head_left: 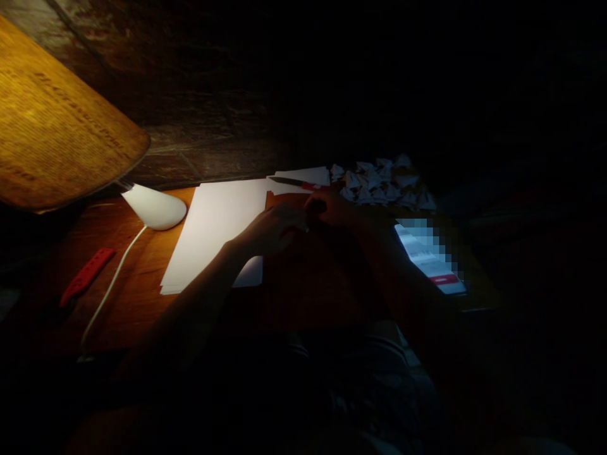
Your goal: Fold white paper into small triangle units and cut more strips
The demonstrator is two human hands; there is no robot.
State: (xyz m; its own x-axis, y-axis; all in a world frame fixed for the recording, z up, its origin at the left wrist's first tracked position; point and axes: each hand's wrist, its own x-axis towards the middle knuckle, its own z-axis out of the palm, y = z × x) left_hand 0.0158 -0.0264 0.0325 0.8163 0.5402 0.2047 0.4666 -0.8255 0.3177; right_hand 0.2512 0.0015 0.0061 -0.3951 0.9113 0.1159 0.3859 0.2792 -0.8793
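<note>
The scene is dark, lit by one lamp. My left hand [272,229] and my right hand [332,208] meet over the wooden table [142,278], fingers curled together in a pinch on something small that the dark hides. A stack of white paper sheets [213,227] lies just left of my left hand. Beyond my hands a red-handled knife or cutter [294,183] rests on a smaller white sheet [308,175]. A heap of small folded white paper pieces [382,182] lies to the right of it.
A white lamp base [155,207] with a white cord [111,284] stands at the left under a lit wooden shade [52,126]. A red strap-like object [85,276] lies at the far left. A lit phone [429,256] sits at the right. Stone floor lies beyond.
</note>
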